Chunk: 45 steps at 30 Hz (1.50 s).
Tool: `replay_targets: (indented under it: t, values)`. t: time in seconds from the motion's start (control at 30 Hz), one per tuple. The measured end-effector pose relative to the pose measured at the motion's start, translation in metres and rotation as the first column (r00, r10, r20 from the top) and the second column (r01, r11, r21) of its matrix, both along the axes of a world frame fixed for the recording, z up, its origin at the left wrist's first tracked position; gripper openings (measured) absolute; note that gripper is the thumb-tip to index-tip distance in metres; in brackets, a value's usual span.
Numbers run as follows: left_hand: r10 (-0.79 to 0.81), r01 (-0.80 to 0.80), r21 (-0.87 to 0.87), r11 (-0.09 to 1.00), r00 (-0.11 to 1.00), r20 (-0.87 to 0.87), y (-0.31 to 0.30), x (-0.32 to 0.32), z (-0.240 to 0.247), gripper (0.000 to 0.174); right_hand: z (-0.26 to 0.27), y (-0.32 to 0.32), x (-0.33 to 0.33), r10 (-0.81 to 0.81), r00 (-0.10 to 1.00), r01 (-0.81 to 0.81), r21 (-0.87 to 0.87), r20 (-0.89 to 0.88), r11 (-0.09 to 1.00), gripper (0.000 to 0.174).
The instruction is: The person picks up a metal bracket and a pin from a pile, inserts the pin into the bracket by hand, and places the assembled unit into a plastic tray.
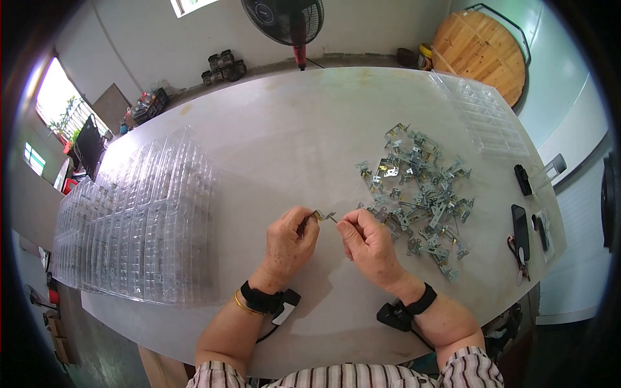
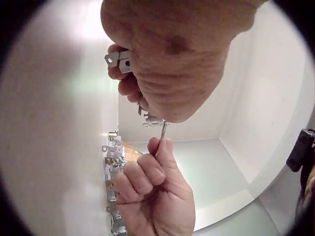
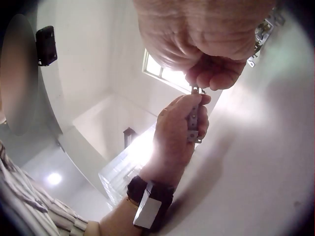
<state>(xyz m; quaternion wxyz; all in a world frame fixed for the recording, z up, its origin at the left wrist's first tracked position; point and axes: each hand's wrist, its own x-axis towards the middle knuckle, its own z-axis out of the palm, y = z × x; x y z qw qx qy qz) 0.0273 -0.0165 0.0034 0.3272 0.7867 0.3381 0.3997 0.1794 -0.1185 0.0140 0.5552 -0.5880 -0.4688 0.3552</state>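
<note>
Over the middle of the table, my left hand (image 1: 290, 239) grips a slim metal bracket (image 3: 193, 118) with holes along it. The bracket lies across the fingers, and one end shows past them in the left wrist view. Facing it, my right hand (image 1: 372, 249) pinches a thin metal rod (image 2: 163, 132) between thumb and index finger. The rod's far end meets the bracket's end near the left fingertips. Whether the rod is a separate piece, I cannot tell. Just beyond my right hand lies a loose pile of similar metal brackets (image 1: 427, 194).
Stacked clear plastic trays (image 1: 139, 226) cover the left of the table (image 1: 278, 129). Another clear tray (image 1: 479, 116) lies at the far right. Along the right edge are a black phone-like object (image 1: 519, 223) and scissors (image 1: 521, 262). A fan (image 1: 284, 19) stands beyond the table.
</note>
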Motion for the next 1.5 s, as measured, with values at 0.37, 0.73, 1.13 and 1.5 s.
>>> replay_targets:
  t: [0.37, 0.73, 1.13, 1.5]
  values:
    - [0.033, -0.027, 0.088, 0.996, 0.997, -0.066, -0.001, 0.001, 0.001, 0.003, 0.002, -0.001, -0.002, 0.022, 1.000, -0.022, -0.005, -0.012, 1.000, 0.023]
    - [-0.047, 0.097, 0.268, 0.959, 0.982, -0.184, -0.003, 0.000, -0.002, 0.007, -0.008, 0.003, -0.001, 0.016, 0.994, -0.022, -0.053, -0.110, 0.998, 0.018]
    - [-0.209, 0.287, 0.276, 0.917, 0.937, -0.282, -0.004, -0.003, 0.004, 0.008, -0.011, 0.002, 0.004, -0.055, 0.998, 0.055, 0.006, 0.023, 0.998, 0.015]
    - [-0.087, 0.101, -0.430, 0.897, 0.995, 0.052, 0.004, -0.003, -0.013, 0.015, 0.005, 0.002, 0.008, -0.091, 0.984, 0.081, -0.070, -0.154, 0.994, 0.017]
